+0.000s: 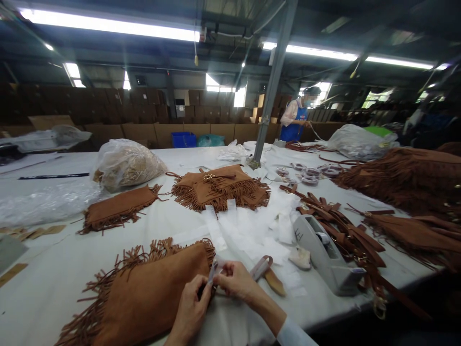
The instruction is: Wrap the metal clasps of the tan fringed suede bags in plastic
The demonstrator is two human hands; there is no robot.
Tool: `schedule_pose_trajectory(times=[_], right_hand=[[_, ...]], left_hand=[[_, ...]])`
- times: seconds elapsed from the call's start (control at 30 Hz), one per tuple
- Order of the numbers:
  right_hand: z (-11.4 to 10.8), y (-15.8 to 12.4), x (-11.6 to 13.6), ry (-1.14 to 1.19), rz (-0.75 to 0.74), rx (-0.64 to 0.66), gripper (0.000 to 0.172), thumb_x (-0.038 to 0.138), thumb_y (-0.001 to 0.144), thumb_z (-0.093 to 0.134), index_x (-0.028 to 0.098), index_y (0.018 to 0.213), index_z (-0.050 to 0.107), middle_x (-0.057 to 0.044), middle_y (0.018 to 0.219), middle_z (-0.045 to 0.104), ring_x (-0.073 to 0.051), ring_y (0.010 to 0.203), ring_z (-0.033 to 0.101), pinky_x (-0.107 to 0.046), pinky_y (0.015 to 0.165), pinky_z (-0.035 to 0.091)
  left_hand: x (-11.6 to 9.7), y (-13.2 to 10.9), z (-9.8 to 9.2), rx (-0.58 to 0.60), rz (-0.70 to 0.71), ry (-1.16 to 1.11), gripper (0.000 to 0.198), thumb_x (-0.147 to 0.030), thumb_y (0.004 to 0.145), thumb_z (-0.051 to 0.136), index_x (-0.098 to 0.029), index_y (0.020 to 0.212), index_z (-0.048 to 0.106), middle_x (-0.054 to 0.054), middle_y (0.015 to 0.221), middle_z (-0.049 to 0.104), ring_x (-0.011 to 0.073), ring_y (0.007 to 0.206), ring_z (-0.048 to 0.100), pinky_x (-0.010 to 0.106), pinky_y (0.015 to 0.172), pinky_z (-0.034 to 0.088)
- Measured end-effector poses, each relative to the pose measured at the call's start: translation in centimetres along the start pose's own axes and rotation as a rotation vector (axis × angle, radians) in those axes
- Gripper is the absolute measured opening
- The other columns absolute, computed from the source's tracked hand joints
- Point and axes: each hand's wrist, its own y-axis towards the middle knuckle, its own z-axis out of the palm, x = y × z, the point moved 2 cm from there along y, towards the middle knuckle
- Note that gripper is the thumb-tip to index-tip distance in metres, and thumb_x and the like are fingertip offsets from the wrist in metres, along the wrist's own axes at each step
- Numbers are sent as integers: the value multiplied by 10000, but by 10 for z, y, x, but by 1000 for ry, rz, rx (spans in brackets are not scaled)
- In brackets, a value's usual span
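A brown suede fringed bag (154, 293) lies on the white table (50, 283) right in front of me. My left hand (190, 310) pinches the bag's right upper edge, fingers closed on a small dark fitting there. My right hand (236, 281) is closed too, pinching a small pale strip (213, 270) of tape or paper at the same spot. Both hands meet at the bag's corner. What exactly sits under the fingers is hidden.
A grey tape dispenser (324, 250) stands to the right, beside brown straps (345, 230). More fringed bags (219, 188) and a flat fringed piece (118, 207) lie farther back. White paper strips (252, 230) litter the middle. A plastic bag (126, 163) sits at left. A person in blue (297, 120) works far behind.
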Motion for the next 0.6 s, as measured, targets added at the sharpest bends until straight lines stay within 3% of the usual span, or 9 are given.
schedule_pose_trajectory(times=[0.1,0.17,0.27,0.5,0.6], right_hand=[[7,-2,-11,-103,-4,-90,170,243,643,683,133,541,603,38,457,518,-76,450,431,-188,398,297],[12,-2,-16,-107,-15,-169,219,255,675,657,143,504,578,29,440,516,-82,448,427,-200,402,288],[14,-1,-19,-72,-20,-178,227,275,695,644,151,516,578,29,429,519,-84,419,415,-213,402,291],[24,-3,-17,-27,12,-178,285,335,701,653,152,502,565,36,408,516,-71,389,418,-186,386,291],[6,-12,-13,-46,46,-247,354,455,787,544,163,602,621,26,451,560,-90,378,450,-201,392,352]], left_hand=[[2,0,-1,10,22,-22,322,-414,898,454,-184,737,611,38,739,654,204,727,588,292,699,428],[4,-1,-3,31,35,-65,315,-418,898,450,-184,769,616,48,790,669,210,763,604,293,718,445],[4,-2,-5,28,40,-80,295,-422,888,465,-183,822,625,52,830,673,210,787,613,290,734,458],[1,-1,-1,32,38,-29,355,-464,877,464,-177,750,628,32,711,663,191,690,607,256,665,462],[9,-7,1,15,5,-12,396,-531,848,477,-191,732,645,15,690,676,189,672,621,238,650,474]])
